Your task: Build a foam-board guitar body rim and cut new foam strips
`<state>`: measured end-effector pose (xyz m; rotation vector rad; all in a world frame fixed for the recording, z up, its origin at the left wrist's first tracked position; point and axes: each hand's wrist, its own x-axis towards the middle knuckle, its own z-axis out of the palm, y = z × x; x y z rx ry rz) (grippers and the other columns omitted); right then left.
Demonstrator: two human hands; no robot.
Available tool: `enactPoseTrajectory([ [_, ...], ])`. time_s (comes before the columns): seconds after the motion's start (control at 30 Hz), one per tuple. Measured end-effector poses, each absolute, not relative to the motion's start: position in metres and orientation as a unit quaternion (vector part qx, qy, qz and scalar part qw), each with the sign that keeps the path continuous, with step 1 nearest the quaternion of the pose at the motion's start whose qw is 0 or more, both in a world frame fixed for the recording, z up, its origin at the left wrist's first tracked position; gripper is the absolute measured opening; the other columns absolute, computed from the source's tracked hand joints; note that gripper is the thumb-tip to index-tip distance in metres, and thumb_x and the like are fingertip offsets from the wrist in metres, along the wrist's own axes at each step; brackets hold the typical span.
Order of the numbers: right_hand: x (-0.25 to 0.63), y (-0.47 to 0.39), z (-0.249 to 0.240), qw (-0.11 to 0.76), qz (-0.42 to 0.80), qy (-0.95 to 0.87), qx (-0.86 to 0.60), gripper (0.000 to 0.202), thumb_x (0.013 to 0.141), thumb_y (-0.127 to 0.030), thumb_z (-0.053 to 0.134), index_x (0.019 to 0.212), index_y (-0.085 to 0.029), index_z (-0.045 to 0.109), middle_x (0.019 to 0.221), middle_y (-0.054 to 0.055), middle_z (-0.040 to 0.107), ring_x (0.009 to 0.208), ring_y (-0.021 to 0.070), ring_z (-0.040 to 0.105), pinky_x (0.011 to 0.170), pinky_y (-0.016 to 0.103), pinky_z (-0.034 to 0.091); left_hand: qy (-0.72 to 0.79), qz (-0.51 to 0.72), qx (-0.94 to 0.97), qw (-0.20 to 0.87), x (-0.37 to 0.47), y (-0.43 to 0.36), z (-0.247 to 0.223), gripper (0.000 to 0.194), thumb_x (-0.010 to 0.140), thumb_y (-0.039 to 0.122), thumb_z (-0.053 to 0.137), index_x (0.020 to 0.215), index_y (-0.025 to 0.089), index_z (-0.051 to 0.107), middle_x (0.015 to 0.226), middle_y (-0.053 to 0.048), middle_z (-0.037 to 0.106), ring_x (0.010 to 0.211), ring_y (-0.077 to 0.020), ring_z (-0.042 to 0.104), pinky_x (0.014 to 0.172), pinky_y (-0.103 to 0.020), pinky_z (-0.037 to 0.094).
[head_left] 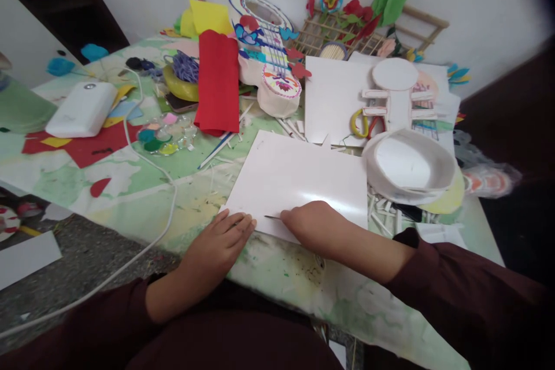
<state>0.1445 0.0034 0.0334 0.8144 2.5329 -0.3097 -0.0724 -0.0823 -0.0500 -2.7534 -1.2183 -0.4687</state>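
Note:
A white glossy sheet of card (295, 167) lies flat on the table in front of me. My left hand (219, 245) rests palm down on its near left corner, fingers stretched out and pressing on the edge. Over the near edge, my right hand (314, 225) is closed around a thin, dark, pointed tool (272, 217). Its tip points left along the card, toward the left fingertips; most of the tool is hidden in the fist, so its exact kind does not show.
To the right are a round white card box (410, 167), scissors (359, 124) and a white guitar-shaped cutout (396, 92). Behind stand a decorated paper guitar (277, 63) and folded red felt (218, 81). A white cable (172, 202) crosses the left side, near a white power bank (82, 110).

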Motion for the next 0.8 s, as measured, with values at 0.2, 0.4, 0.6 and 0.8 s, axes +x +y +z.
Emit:
enactPoseTrajectory([
  [0.2, 0.166, 0.016, 0.041, 0.204, -0.151, 0.916, 0.312, 0.02, 0.091, -0.02, 0.036, 0.084, -0.019, 0.055, 0.079, 0.006, 0.066, 0.066, 0.0171, 0.06, 0.057, 0.026, 0.035, -0.406, -0.16, -0.898, 0.055, -0.071, -0.082, -0.05, 0.034, 0.094, 0.012, 0.031, 0.121, 0.009, 0.052, 0.114, -0.012, 0.063, 0.109, -0.0235, 0.052, 0.098, -0.047, 0.039],
  [0.4, 0.169, 0.031, 0.035, 0.124, -0.242, 0.865, 0.421, 0.027, 0.095, -0.032, 0.031, 0.081, -0.019, 0.051, 0.079, 0.004, 0.062, 0.066, 0.013, 0.052, 0.057, 0.024, 0.032, -0.391, -0.181, -0.9, 0.07, -0.068, -0.084, -0.042, 0.033, 0.094, 0.009, 0.03, 0.115, 0.006, 0.055, 0.109, -0.012, 0.066, 0.106, -0.0239, 0.054, 0.095, -0.046, 0.041],
  [0.6, 0.155, 0.035, 0.019, 0.128, -0.251, 0.855, 0.435, 0.024, 0.094, -0.03, 0.034, 0.081, -0.018, 0.051, 0.08, 0.005, 0.061, 0.069, 0.0141, 0.051, 0.059, 0.025, 0.031, -0.385, -0.202, -0.899, 0.047, -0.07, -0.092, -0.038, 0.034, 0.093, 0.008, 0.033, 0.118, 0.009, 0.055, 0.108, -0.011, 0.066, 0.107, -0.0214, 0.053, 0.096, -0.042, 0.043],
  [0.8, 0.156, 0.039, 0.018, 0.13, -0.261, 0.856, 0.426, 0.025, 0.093, -0.03, 0.033, 0.081, -0.018, 0.051, 0.08, 0.005, 0.061, 0.068, 0.0138, 0.05, 0.06, 0.025, 0.031, -0.394, -0.211, -0.894, 0.026, -0.071, -0.091, -0.042, 0.032, 0.092, 0.01, 0.036, 0.118, 0.008, 0.055, 0.11, -0.013, 0.064, 0.105, -0.0229, 0.053, 0.093, -0.042, 0.045],
])
